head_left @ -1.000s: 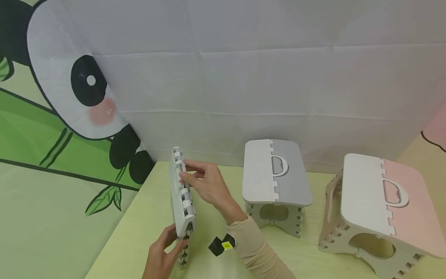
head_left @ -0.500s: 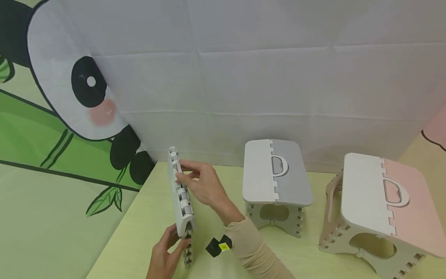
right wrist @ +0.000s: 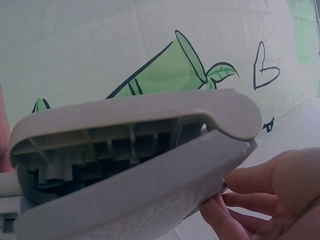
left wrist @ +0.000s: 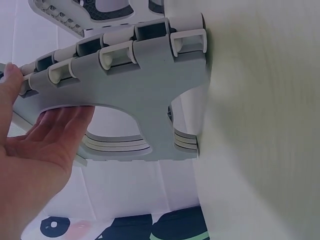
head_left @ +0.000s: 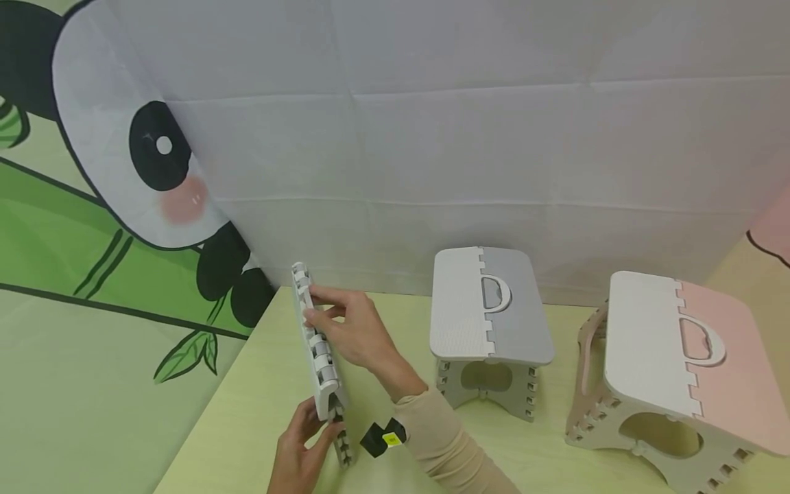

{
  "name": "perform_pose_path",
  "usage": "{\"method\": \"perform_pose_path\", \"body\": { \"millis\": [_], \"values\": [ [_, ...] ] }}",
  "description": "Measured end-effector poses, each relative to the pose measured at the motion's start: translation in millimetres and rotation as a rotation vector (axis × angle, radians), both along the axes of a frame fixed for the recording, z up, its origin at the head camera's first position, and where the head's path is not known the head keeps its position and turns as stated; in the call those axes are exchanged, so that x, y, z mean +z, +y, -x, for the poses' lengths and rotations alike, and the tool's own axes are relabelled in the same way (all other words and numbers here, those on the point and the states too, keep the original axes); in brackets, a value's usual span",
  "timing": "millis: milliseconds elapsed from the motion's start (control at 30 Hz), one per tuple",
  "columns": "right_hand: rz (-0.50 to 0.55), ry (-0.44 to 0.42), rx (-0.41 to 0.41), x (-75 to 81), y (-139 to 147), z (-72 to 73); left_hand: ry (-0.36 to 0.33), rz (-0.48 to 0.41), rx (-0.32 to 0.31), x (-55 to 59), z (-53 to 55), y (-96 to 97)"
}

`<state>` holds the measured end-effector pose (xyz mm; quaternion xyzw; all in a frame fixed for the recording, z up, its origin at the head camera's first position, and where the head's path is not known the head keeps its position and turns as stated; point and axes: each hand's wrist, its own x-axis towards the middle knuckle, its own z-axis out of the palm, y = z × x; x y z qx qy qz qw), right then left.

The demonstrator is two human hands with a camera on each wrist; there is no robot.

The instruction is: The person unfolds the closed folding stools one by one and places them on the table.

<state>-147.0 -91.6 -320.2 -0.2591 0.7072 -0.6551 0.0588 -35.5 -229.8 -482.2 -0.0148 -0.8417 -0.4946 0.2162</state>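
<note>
A grey and white folding stool (head_left: 324, 363), partly folded, stands on edge at the table's left side, its hinged spine facing up. My right hand (head_left: 354, 329) pinches the middle of that spine with thumb and fingers. Below, my left hand (head_left: 296, 446) grips the leg section. In the left wrist view the fingers of the left hand (left wrist: 50, 145) reach into the cutout of the grey leg panel (left wrist: 150, 90), with the thumb over its hinge edge. The right wrist view shows the stool's two top halves (right wrist: 200, 155) folded at a narrow angle, the right hand (right wrist: 280, 195) at the hinge side.
A white and grey folding stool (head_left: 457, 302) stands unfolded near the back of the table (head_left: 234, 412). Further right is an unfolded white and pink one (head_left: 648, 336). A black device with a yellow label (head_left: 384, 438) shows beside the right sleeve. A panda-print cloth (head_left: 395, 151) hangs behind.
The stool's upper part has tipped left, with the right hand moving along. Its lower leg end has swung slightly right, and the left hand has shifted a little right. The other stools stay put.
</note>
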Motion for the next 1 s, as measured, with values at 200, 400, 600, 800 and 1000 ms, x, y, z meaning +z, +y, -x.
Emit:
{"method": "perform_pose_path", "body": {
  "millis": [200,400,600,800,1000],
  "values": [
    [-0.006,0.001,0.0,0.3,-2.7,-1.4,-0.012,-0.017,-0.003,-0.3,-0.7,1.2],
    [0.003,0.02,0.013,0.1,-5.5,-1.9,0.001,-0.051,-0.013,-1.3,-0.7,2.1],
    [0.006,0.016,0.024,0.5,-7.9,-3.8,0.01,-0.071,-0.021,-2.7,-1.1,3.8],
    [0.002,0.015,0.022,0.1,-9.8,-5.4,0.015,-0.13,-0.024,-4.0,-1.0,5.7],
    [-0.017,0.017,0.008,-1.2,-9.1,-5.0,-0.017,-0.141,-0.02,-2.0,-2.5,6.6]
  ]
}}
